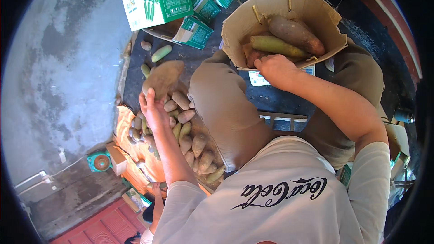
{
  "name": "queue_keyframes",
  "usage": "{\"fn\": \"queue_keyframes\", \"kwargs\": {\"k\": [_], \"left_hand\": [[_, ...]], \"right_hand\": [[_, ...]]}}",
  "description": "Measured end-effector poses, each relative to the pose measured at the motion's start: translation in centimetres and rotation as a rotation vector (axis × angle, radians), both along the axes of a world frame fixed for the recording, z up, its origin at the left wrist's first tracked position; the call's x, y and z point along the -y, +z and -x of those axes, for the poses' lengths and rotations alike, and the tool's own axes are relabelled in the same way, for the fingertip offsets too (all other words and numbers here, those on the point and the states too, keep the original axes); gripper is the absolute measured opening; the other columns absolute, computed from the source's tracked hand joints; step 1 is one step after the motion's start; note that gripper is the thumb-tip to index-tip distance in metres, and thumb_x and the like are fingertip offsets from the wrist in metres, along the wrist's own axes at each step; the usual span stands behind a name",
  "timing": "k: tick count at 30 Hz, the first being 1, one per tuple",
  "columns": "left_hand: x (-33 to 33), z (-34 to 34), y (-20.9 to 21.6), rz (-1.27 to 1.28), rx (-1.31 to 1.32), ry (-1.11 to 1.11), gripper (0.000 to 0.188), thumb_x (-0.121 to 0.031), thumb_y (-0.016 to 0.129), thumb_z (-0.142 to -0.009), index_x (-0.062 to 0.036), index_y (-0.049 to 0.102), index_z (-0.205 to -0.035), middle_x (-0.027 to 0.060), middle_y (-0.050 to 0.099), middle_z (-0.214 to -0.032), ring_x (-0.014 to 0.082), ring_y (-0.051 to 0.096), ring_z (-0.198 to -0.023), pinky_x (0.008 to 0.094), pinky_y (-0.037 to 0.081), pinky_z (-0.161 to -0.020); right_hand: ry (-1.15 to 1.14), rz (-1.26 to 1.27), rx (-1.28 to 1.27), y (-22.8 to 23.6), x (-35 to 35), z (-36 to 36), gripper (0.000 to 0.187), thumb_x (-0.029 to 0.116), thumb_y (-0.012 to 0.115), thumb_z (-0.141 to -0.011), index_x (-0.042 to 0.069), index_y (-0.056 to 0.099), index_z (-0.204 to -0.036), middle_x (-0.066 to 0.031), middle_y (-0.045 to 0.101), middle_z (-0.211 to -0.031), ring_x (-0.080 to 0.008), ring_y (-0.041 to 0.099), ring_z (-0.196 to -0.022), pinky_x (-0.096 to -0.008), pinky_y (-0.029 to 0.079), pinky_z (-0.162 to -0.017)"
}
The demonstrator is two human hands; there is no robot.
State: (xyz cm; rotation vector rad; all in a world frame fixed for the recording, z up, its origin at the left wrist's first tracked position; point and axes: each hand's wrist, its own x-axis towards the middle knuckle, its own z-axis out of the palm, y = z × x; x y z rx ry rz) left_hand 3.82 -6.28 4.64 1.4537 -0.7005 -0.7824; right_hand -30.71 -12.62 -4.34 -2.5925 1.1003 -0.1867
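My left hand [155, 110] is closed on a large brown, soil-coated root vegetable [165, 77], blurred by motion, above a heap of similar roots. My right hand [276, 68] lies over the near rim of an open cardboard box [239, 27]. Its fingers curl beside a reddish-brown root [253, 55]; whether they grip it or the rim is hidden. Inside the box lie a long green radish [275, 46] and a thick brown root [296, 32]. A white device with a panel [257, 79], perhaps a scale, shows under the box, between my knees.
Brown and green roots [199, 147] are piled left of my leg on orange sheeting [126, 135]. A green radish [161, 53] lies apart on dark ground. Green-and-white printed cartons [156, 0] stand ahead. Another person's arm [157, 203] shows at lower left, near a grey wall [58, 63].
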Motion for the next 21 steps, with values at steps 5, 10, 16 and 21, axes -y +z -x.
{"fn": "queue_keyframes", "kwargs": {"k": [5, 10, 16, 21], "left_hand": [[5.7, 7.2, 5.9, 0.074, 0.294, -0.317, 0.044, -0.02, 0.071, -0.078, -0.0007, 0.051, -0.113, 0.0111, 0.057, -0.107, 0.0179, 0.055, -0.098, 0.0326, 0.046, -0.083], [9.5, 14.1, 6.5, -0.152, 0.665, -0.746, 0.047, -0.015, 0.073, -0.075, 0.0012, 0.053, -0.114, 0.014, 0.06, -0.106, 0.016, 0.058, -0.095, 0.0279, 0.049, -0.075], [10.5, 15.1, 5.2, -0.016, 0.617, -0.658, 0.049, -0.014, 0.07, -0.079, 0.0018, 0.05, -0.122, 0.0161, 0.061, -0.109, 0.0161, 0.059, -0.096, 0.0281, 0.05, -0.076], [8.9, 11.9, 4.4, 0.053, 0.701, -0.472, 0.036, -0.01, 0.064, -0.084, 0.0029, 0.054, -0.116, 0.0136, 0.062, -0.109, 0.0178, 0.06, -0.098, 0.0292, 0.049, -0.081]], "right_hand": [[0.037, 0.172, -0.163, 0.9, -0.3, -0.2, 0.018, 0.009, 0.061, -0.073, 0.004, 0.058, -0.089, -0.0134, 0.065, -0.083, -0.0234, 0.066, -0.078, -0.0317, 0.051, -0.063], [0.032, 0.146, -0.172, 1.3, -0.6, 0.0, 0.02, 0.011, 0.061, -0.073, 0.003, 0.058, -0.091, -0.0125, 0.065, -0.084, -0.0234, 0.066, -0.079, -0.0315, 0.051, -0.063], [0.064, 0.148, -0.181, 2.3, -1.1, 0.3, 0.02, 0.012, 0.058, -0.074, 0.003, 0.057, -0.091, -0.0104, 0.063, -0.079, -0.0233, 0.065, -0.074, -0.0342, 0.05, -0.062], [0.141, 0.097, -0.231, 2.1, -1.1, 0.6, 0.018, 0.012, 0.06, -0.073, 0.005, 0.057, -0.089, -0.0101, 0.063, -0.08, -0.0231, 0.065, -0.076, -0.0337, 0.05, -0.063]]}}
